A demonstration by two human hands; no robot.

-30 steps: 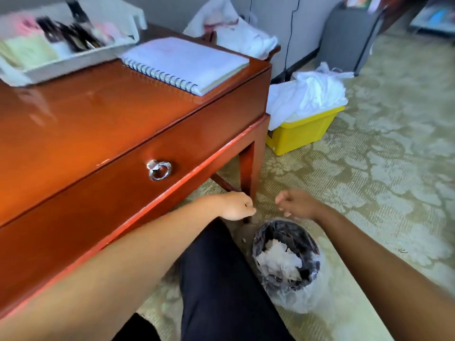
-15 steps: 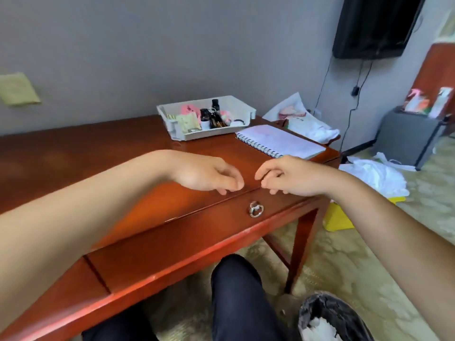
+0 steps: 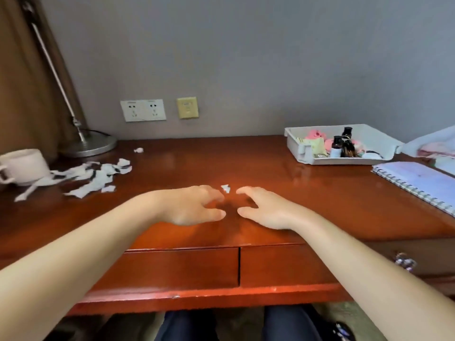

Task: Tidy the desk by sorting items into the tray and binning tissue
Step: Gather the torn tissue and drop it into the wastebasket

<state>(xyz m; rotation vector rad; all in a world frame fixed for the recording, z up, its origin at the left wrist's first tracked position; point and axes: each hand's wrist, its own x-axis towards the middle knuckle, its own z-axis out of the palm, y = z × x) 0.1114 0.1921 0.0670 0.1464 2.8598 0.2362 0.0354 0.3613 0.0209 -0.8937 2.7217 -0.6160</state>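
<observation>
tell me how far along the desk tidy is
Done: small bottles and packets sit in the tray. In hand: nothing yet; left hand and right hand flank a small tissue scrap. Left: that scrap, the torn pile and a far bit.

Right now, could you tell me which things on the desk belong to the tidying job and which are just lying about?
Part of the job:
small tissue scrap between the hands
torn tissue pieces
tiny scrap near the lamp
tray

Just lying about:
notebook
mug
lamp base
</observation>
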